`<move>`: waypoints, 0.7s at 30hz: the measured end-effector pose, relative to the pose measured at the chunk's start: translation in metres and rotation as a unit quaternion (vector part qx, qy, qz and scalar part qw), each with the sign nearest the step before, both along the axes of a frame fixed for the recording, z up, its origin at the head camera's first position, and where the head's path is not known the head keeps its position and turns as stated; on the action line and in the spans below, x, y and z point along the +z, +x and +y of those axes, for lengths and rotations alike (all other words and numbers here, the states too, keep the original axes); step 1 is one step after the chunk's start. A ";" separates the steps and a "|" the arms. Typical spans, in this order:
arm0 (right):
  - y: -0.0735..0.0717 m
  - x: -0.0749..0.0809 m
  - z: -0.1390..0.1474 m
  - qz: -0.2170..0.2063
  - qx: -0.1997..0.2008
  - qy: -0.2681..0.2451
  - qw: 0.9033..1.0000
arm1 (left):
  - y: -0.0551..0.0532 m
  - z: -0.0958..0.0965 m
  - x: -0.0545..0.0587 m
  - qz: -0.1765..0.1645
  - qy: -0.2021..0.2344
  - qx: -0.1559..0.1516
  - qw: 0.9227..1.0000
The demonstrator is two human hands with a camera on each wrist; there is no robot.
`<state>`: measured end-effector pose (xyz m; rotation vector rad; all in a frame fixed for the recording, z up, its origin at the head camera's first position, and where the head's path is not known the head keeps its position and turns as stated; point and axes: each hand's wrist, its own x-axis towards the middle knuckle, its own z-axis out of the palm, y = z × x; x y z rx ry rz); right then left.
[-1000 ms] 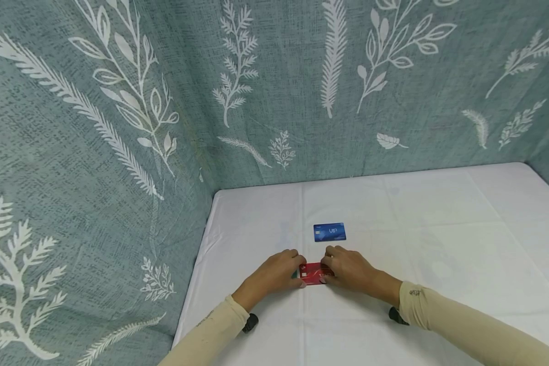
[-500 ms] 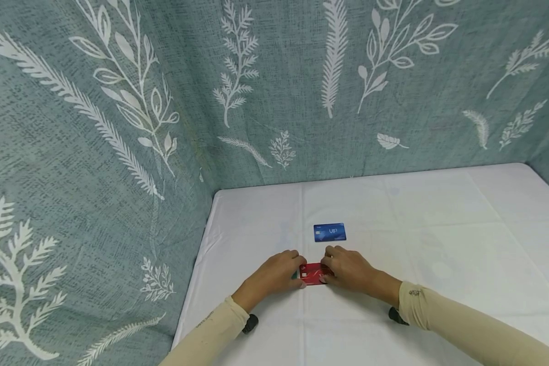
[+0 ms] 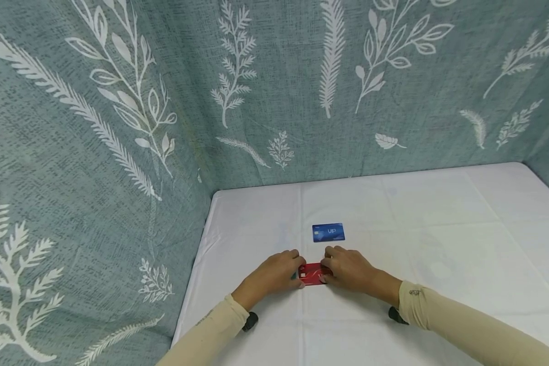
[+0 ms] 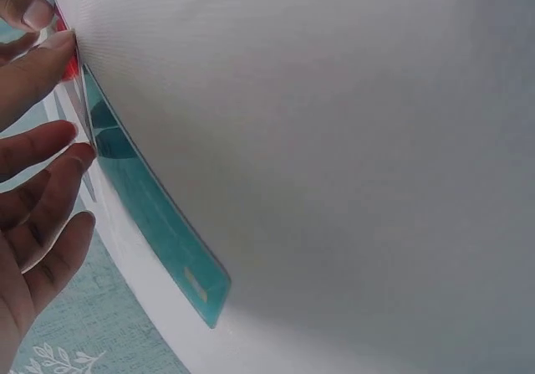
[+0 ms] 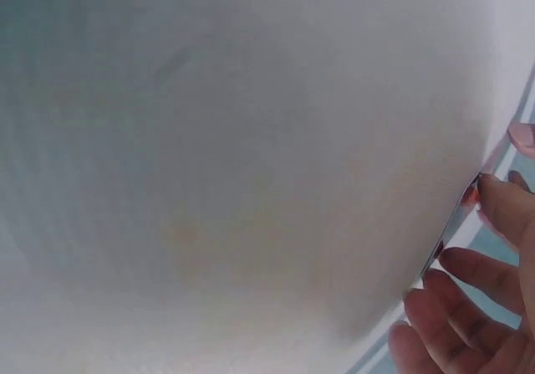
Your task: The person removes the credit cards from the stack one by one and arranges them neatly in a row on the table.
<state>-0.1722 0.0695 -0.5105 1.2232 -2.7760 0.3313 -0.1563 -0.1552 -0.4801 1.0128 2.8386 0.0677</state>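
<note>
A red card [image 3: 312, 275] lies between the two hands on the white table. My left hand [image 3: 276, 272] grips its left end, with the thumb at the near edge and fingers at the far edge. Its right end is gripped the same way by my right hand [image 3: 349, 269], which hides part of it. Under the left hand a teal card [image 4: 159, 211] with a chip shows, mostly hidden in the head view; it overlaps the red card's left end. Beyond the hands, a blue card [image 3: 328, 232] marked VIP lies flat.
The white cloth-covered table [image 3: 439, 229] reaches back to a green leaf-patterned curtain [image 3: 274, 91], which also runs along the left side. Dark wrist-worn devices show under the left wrist [image 3: 251, 321] and the right wrist [image 3: 397, 315].
</note>
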 end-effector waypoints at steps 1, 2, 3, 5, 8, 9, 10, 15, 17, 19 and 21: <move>0.000 0.000 0.001 -0.001 0.001 -0.002 1.000 | 0.000 0.000 0.001 0.002 -0.002 -0.003 1.000; 0.000 0.001 0.001 -0.001 0.003 -0.004 1.000 | 0.000 0.000 0.001 0.004 -0.004 -0.006 1.000; 0.000 0.002 0.002 0.000 0.004 -0.006 1.000 | 0.000 0.000 0.002 0.005 -0.006 -0.009 1.000; 0.001 0.003 0.004 0.003 0.006 -0.009 1.000 | 0.000 0.000 0.003 0.009 -0.007 -0.015 1.000; 0.000 0.004 0.006 0.009 0.006 -0.009 1.000 | 0.000 0.001 0.004 0.015 -0.011 -0.020 1.000; -0.001 0.005 0.007 0.010 0.005 -0.009 1.000 | -0.001 0.001 0.004 0.016 -0.012 -0.020 1.000; -0.002 0.006 0.007 0.011 0.004 -0.010 1.000 | -0.001 0.001 0.004 0.017 -0.014 -0.020 1.000; -0.005 0.009 0.011 0.016 0.002 -0.020 1.000 | -0.004 0.002 0.004 0.016 -0.013 -0.013 1.000; -0.007 0.010 0.013 0.018 -0.003 -0.022 1.000 | -0.006 0.003 0.004 0.015 -0.010 -0.009 1.000; -0.011 0.011 0.016 0.019 -0.011 -0.023 1.000 | -0.008 0.003 0.005 0.016 -0.010 -0.005 1.000; -0.014 0.012 0.019 0.018 -0.021 -0.022 0.999 | -0.010 0.004 0.006 0.017 -0.010 0.002 1.000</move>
